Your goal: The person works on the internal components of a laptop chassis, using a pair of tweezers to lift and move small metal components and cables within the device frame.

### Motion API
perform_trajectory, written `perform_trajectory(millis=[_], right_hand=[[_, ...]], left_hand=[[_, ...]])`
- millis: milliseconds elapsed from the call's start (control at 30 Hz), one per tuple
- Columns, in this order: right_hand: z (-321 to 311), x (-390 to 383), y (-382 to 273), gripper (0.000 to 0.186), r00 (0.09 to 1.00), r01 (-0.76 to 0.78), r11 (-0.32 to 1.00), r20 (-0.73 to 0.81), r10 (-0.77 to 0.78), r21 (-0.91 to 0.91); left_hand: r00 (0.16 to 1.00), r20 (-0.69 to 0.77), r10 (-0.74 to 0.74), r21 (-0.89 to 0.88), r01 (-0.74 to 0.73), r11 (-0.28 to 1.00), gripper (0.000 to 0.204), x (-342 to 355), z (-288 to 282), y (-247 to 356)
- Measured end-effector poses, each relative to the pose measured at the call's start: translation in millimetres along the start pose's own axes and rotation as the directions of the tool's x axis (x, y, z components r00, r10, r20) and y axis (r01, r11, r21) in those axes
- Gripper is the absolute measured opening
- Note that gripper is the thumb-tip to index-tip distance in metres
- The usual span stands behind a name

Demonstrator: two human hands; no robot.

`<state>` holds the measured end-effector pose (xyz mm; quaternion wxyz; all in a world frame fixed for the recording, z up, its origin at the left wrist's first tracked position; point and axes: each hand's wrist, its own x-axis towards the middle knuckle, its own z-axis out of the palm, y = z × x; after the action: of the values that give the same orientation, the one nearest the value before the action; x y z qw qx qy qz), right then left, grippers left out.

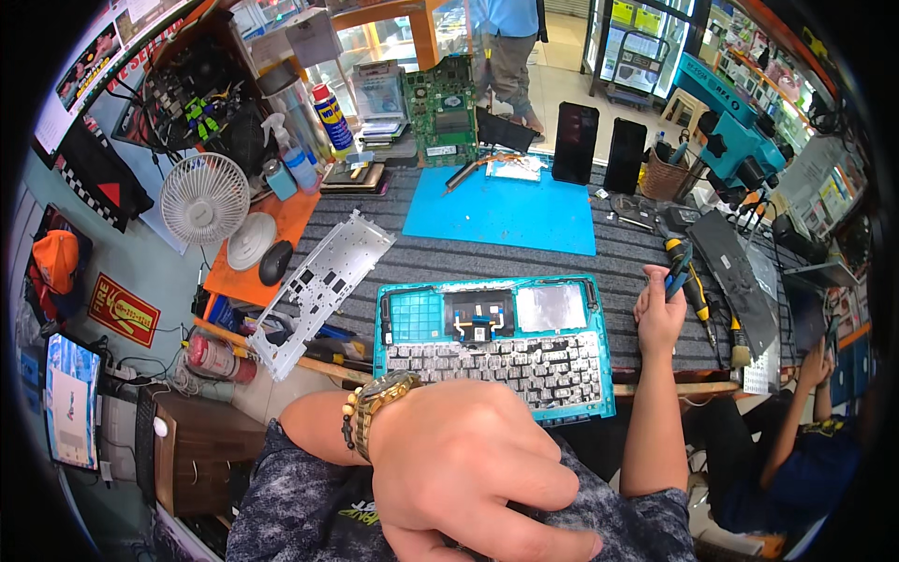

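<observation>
My left hand [478, 459], with a gold watch and beads at the wrist, is raised close in the lower middle. Its fingers are loosely bent and apart, and I see nothing in them. Behind it lies a turquoise laptop top case [611, 375] with its inside up, showing the keyboard's underside [552, 368] and touchpad area. My left hand hides the case's lower left part. To the right of the case, my right hand [660, 314] is closed on a dark blue-handled hand tool [679, 270], whose exact kind is unclear. Beside it lies a yellow and black screwdriver [694, 290].
A perforated metal plate [323, 286] overhangs the bench's left edge. Behind the case lie a blue mat [506, 220] and a soldering iron [459, 178]. Two dark phones [574, 142] stand at the back. A brush [739, 345] and a black panel [735, 272] lie right. Another person [796, 459] sits at right.
</observation>
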<state>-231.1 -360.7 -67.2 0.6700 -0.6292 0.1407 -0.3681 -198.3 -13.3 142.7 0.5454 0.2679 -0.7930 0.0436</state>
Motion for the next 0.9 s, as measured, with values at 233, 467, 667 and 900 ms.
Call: perform_trajectory(millis=[233,467,667,900], right_hand=[[-0.1,0.0,-1.5,0.031,1.0,0.009,1.0,0.007,-0.009,-0.003],[1.6,-0.8,-0.7,0.023,1.0,-0.008,0.999,-0.022,0.009,0.037],[2.4,-0.7,-2.9,0.022,1.0,-0.008,0.999,-0.025,0.009,0.036],[1.7,0.4,-1.4,0.022,1.0,-0.007,0.999,-0.022,0.008,0.044]], left_hand=[[0.997,-0.06,-0.042,-0.065,0.038,0.997,0.051,0.8,4.1,0.5],[0.996,-0.028,-0.088,-0.031,0.087,0.996,0.055,3.1,-4.7,5.2],[0.997,-0.04,-0.059,-0.006,0.058,0.998,0.055,0.3,-5.3,1.8],[0.998,-0.019,-0.062,-0.007,0.062,0.998,0.055,2.0,-11.4,3.3]])
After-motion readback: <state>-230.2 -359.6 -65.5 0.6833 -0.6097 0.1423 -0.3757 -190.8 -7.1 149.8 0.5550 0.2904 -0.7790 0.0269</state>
